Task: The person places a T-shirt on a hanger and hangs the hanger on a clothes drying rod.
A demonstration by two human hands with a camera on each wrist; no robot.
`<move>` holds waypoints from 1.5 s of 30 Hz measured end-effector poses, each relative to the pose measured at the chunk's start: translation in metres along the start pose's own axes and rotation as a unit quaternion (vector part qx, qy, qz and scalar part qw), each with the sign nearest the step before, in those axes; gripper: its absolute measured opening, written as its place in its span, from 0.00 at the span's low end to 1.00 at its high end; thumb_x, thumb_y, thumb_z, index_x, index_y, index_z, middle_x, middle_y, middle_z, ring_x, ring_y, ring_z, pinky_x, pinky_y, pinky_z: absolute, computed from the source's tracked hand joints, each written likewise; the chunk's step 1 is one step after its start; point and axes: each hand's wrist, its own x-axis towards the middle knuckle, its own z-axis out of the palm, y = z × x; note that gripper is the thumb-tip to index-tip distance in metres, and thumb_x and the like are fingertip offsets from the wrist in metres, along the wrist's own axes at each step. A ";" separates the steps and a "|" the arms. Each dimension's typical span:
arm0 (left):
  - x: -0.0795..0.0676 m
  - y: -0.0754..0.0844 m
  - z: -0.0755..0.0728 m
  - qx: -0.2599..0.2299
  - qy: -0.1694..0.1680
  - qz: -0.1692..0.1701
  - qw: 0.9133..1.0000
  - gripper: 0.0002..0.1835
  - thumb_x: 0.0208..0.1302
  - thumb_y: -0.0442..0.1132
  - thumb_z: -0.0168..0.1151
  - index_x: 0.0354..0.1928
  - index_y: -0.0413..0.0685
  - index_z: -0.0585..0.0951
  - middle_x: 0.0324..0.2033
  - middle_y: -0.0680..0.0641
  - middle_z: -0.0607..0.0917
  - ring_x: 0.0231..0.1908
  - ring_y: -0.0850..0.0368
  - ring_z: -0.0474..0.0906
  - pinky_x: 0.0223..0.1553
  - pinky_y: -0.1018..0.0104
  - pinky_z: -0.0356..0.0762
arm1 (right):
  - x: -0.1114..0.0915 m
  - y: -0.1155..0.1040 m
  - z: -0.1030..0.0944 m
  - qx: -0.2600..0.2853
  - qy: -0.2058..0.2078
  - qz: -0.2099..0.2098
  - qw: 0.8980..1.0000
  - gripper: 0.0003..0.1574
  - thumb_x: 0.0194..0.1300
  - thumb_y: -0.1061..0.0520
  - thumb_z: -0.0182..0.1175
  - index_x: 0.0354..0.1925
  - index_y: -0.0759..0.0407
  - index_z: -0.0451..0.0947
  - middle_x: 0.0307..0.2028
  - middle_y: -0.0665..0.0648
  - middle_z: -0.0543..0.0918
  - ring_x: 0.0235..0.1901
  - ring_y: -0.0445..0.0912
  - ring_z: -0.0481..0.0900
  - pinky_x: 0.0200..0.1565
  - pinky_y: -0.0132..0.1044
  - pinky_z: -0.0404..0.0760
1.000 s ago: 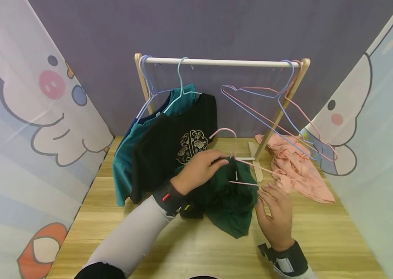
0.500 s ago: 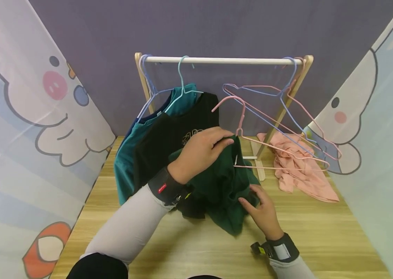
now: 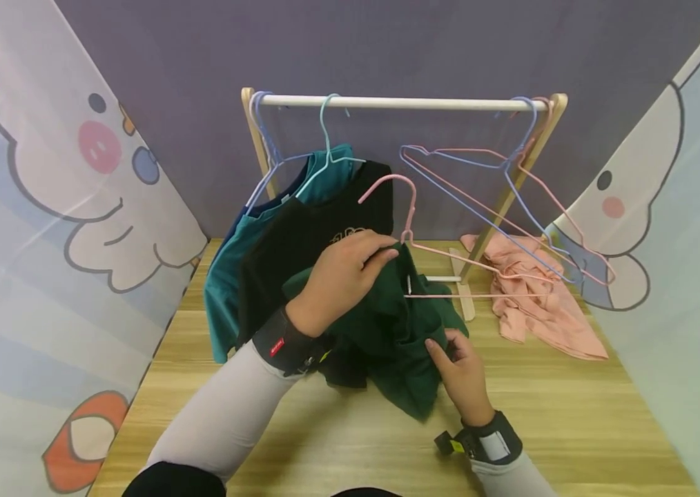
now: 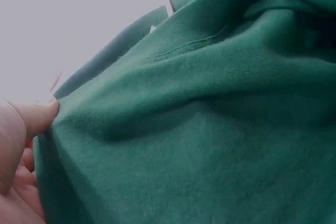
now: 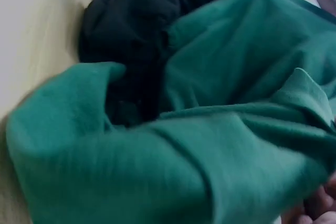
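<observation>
My left hand (image 3: 344, 276) pinches a dark green garment (image 3: 387, 345) at its top edge, close to the neck of a pink hanger (image 3: 410, 224). One side of this hanger is hidden inside the cloth. Its other arm and bottom bar stick out to the right, and its hook points up and left. Lower down, my right hand (image 3: 464, 379) grips a fold of the garment between thumb and fingers. In the left wrist view the thumb (image 4: 42, 116) presses on the green edge. The right wrist view shows the green cloth (image 5: 173, 166) bunched, with some fingers at the lower right corner.
A rack with a white rail (image 3: 418, 103) stands behind. On its left hang a black shirt (image 3: 288, 241) and teal clothing (image 3: 221, 304); on its right, a blue hanger (image 3: 449, 190) and another pink hanger (image 3: 551, 190). A peach garment (image 3: 549, 317) lies crumpled on the wooden table (image 3: 574, 428).
The pink hanger and the garment's top have risen, and more of the hanger shows on the right. My right hand has moved from the hanger's bar down to the green cloth and grips it.
</observation>
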 end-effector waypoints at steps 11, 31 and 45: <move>-0.020 -0.021 0.005 -0.006 0.003 -0.029 1.000 0.12 0.73 0.39 0.65 0.52 0.42 0.87 0.46 0.44 0.90 0.49 0.51 0.87 0.58 0.57 0.83 | 0.008 -0.005 -0.027 0.161 -0.034 0.121 0.979 0.08 0.78 0.63 0.56 0.47 0.54 0.81 0.38 0.43 0.87 0.41 0.34 0.83 0.44 0.27 0.82; -0.036 -0.030 0.005 -0.002 0.023 -0.009 1.000 0.11 0.73 0.35 0.65 0.52 0.40 0.85 0.45 0.43 0.89 0.47 0.50 0.85 0.57 0.57 0.83 | 0.041 -0.024 -0.084 0.328 -0.048 0.041 0.943 0.25 0.77 0.73 0.43 0.43 0.62 0.87 0.46 0.49 0.88 0.45 0.37 0.85 0.45 0.26 0.84; -0.049 -0.037 0.028 0.154 0.064 -0.011 0.986 0.13 0.71 0.29 0.64 0.55 0.38 0.81 0.46 0.41 0.86 0.46 0.48 0.84 0.48 0.58 0.88 | 0.066 -0.045 -0.114 0.476 -0.131 0.056 0.868 0.37 0.79 0.72 0.27 0.79 0.58 0.57 0.76 0.54 0.69 0.66 0.50 0.80 0.62 0.39 0.81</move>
